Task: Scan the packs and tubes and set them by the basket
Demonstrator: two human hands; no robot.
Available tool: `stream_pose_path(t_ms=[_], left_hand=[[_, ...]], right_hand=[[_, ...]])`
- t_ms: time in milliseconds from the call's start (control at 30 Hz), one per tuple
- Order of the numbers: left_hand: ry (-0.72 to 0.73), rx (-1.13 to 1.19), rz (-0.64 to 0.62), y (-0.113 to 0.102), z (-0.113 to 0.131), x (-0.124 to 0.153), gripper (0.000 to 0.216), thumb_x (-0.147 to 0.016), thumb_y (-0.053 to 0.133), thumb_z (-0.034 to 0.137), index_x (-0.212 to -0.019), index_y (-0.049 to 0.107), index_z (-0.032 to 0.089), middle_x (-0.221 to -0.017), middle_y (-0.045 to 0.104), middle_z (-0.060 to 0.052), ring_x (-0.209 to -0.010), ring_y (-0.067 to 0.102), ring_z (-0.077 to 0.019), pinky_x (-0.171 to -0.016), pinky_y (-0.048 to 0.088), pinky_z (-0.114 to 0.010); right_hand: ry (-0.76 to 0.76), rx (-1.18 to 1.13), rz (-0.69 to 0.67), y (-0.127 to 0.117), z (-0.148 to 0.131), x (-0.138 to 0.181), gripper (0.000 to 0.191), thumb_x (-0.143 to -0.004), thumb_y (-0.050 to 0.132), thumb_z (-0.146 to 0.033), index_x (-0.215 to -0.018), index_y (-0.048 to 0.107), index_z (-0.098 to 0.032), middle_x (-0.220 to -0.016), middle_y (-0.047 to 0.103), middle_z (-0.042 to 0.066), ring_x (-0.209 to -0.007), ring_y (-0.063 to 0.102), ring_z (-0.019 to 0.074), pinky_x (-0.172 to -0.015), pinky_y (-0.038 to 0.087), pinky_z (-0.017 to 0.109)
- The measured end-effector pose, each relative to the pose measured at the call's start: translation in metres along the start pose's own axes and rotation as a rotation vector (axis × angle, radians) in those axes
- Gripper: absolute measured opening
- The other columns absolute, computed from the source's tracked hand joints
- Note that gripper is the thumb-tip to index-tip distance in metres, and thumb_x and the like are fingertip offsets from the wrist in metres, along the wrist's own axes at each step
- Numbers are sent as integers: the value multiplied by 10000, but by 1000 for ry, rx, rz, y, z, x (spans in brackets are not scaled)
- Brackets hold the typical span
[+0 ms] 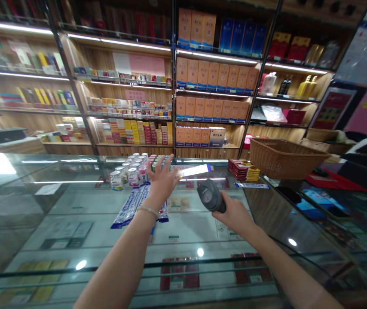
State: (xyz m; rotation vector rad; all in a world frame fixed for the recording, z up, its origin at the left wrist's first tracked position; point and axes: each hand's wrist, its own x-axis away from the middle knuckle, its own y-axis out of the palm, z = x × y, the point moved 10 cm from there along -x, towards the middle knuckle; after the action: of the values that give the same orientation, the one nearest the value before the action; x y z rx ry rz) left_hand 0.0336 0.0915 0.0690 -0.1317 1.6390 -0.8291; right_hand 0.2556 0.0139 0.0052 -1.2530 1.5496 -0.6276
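Observation:
My right hand [235, 211] is closed round the handle of a dark grey barcode scanner [208, 195], its head tilted up to the left over the glass counter [196, 231]. Fingers spread, my left hand [163, 178] reaches over the counter beside small cans and packs. A slim white packet with a blue end [196, 171] meets its thumb side; whether the hand pinches it is hidden. Blue and white long packets [130, 207] lie under and left of my left forearm. Several small cans [133, 176] stand behind them, beside green and pink packs [154, 159].
Red and yellow packs [242, 170] are stacked right of the scanner, with another blue and white packet [252, 186] in front. A wicker basket [286, 156] stands on the counter's right side. Shelves of orange boxes [214, 76] and cigarette packs [132, 108] line the back wall.

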Motion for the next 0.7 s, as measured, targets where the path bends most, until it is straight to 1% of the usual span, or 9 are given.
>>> stream_pose_path(t_ms=[233, 400, 433, 467, 500, 533, 600, 633, 700], left_hand=[[0, -3, -3, 0, 0, 1, 215, -857, 760, 272, -1063, 777, 333, -1629, 496, -63, -1517, 365, -395, -1218, 85, -769], [-3, -6, -11, 2, 0, 0, 216, -865, 760, 281, -1077, 778, 318, -1631, 493, -73, -1520, 353, -399, -1215, 85, -777], [-1, -13, -15, 2, 0, 0, 216, -868, 760, 286, -1081, 778, 318, -1633, 491, -71, -1520, 353, -399, -1214, 90, -777], [3, -21, -19, 2, 0, 0, 218, -871, 760, 292, -1087, 777, 320, -1635, 488, -68, -1520, 352, -399, -1214, 95, -776], [5, -29, -22, 2, 1, 0, 221, -872, 762, 297, -1092, 777, 322, -1637, 486, -66, -1520, 352, -400, -1214, 99, -773], [6, -35, -24, 2, 1, 0, 225, -872, 765, 301, -1095, 776, 323, -1638, 484, -64, -1521, 353, -401, -1215, 101, -770], [4, -42, -23, 2, 1, 0, 227, -870, 771, 308, -1096, 776, 325, -1640, 482, -64, -1523, 353, -402, -1217, 103, -764], [3, -45, -21, 2, 2, 0, 227, -869, 774, 310, -1096, 776, 324, -1641, 481, -66, -1524, 354, -402, -1217, 103, -762], [4, -52, -18, 1, 2, 0, 228, -869, 776, 312, -1097, 775, 320, -1642, 479, -74, -1526, 354, -398, -1217, 101, -760]], right_hand=[[-15, 21, 66, -6, 3, 2, 410, -797, 691, -292, -1193, 610, -221, -840, 774, 59, -765, 733, 294, -624, 381, 290], [-83, 116, 25, -6, -8, 0, 251, -838, 665, -317, -1073, 654, -230, -879, 796, 68, -787, 750, 285, -643, 451, 313], [-116, 126, 22, -5, -12, 0, 249, -833, 674, -313, -1065, 658, -226, -916, 801, 76, -833, 757, 289, -680, 486, 327], [-164, 134, 29, -5, -17, 0, 269, -820, 691, -306, -1072, 663, -217, -1004, 805, 96, -930, 761, 305, -753, 526, 355], [-225, 145, 47, -4, -23, 0, 295, -803, 712, -298, -1080, 669, -205, -1139, 790, 127, -1075, 739, 332, -863, 549, 402], [-290, 159, 70, -4, -29, 1, 320, -784, 736, -292, -1082, 675, -191, -1297, 740, 159, -1239, 673, 366, -989, 533, 465], [-390, 198, 111, -1, -38, 3, 343, -753, 779, -290, -1062, 691, -170, -1546, 564, 193, -1479, 460, 423, -1174, 409, 587], [-414, 219, 116, 2, -39, 3, 336, -747, 794, -298, -1041, 697, -166, -1606, 494, 196, -1530, 376, 442, -1212, 353, 629], [-430, 245, 99, 9, -40, 3, 322, -750, 811, -318, -1012, 707, -163, -1655, 420, 197, -1565, 296, 460, -1237, 298, 672]])
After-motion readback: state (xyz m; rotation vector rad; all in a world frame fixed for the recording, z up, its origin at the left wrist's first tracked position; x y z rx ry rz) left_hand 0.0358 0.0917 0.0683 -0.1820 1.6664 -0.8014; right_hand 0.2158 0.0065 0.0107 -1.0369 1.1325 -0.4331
